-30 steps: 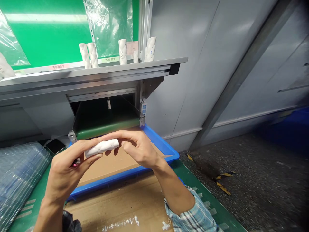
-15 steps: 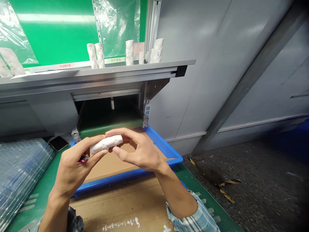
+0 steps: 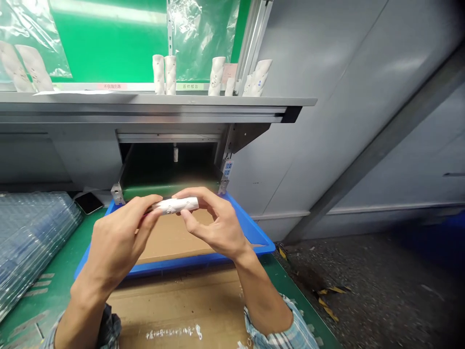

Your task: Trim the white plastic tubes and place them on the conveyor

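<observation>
The left hand (image 3: 116,237) pinches the left end of a white tube (image 3: 178,205) between its thumb and fingers. The right hand (image 3: 216,223) is half curled, with its first finger along the top of the tube and its thumb just under it, so it has hold of the right part. The tube lies almost flat in the air over the far part of a blue tray (image 3: 267,246), close to the near edge of a green conveyor belt (image 3: 160,191).

There is a big gap to move in between the hands and the gray shelf (image 3: 203,102) far above them. The near edge of the tray runs under the wrists, and a brown cardboard sheet (image 3: 170,242) lies inside it. Nearer is a flat piece of cardboard (image 3: 174,303) on the green table (image 3: 54,271). The table's right edge slants down to the dark floor (image 3: 363,281).

The left fingers hide the left tip of the tube, and some right fingers go out of sight behind it. The left arm hides part of the tray. The left edge of the view cuts off the clear plastic trays (image 3: 32,237), which lie beside a black phone (image 3: 89,203). White writing on the near cardboard is too small to read. Deep inside, the belt is too dark to make out well.
</observation>
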{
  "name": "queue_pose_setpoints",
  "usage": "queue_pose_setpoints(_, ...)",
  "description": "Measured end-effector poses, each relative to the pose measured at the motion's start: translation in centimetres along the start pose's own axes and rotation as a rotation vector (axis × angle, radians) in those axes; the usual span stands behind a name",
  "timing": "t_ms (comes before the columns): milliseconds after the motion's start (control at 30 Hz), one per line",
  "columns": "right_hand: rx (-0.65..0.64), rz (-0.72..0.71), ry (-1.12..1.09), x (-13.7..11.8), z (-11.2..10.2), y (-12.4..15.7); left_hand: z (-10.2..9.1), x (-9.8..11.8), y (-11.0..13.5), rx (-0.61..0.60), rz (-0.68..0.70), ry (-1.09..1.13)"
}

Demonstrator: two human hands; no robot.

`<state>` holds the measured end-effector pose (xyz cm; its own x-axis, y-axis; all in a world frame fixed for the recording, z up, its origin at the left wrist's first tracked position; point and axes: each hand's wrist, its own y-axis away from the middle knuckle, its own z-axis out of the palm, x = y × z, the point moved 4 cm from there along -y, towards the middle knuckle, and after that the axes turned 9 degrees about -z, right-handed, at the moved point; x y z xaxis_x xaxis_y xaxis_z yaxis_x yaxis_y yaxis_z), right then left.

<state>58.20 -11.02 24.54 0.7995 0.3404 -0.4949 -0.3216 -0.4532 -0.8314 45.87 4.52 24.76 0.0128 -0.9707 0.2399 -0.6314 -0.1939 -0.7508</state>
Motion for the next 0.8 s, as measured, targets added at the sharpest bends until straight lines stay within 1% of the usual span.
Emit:
queue_pose_setpoints(100,-0.006,-0.053,0.068,-0.21,0.08,0.10,0.37,0.52,0.25,0.012,0.077,-0.144)
queue_pose_setpoints(333,-0.052,-0.102,0.158,-0.52,0.27,0.24,0.45,0.63,0.69,0.003,0.096,-0.269)
queue_pose_setpoints(533,-0.067,-0.128,0.212,-0.80,0.40,0.27,0.16,1.10,0.61,0.015,0.109,-0.276)
queue_pose_setpoints(800,-0.091,-0.123,0.221,-0.90,0.43,0.24,0.31,0.84,0.69,-0.022,0.074,-0.267)
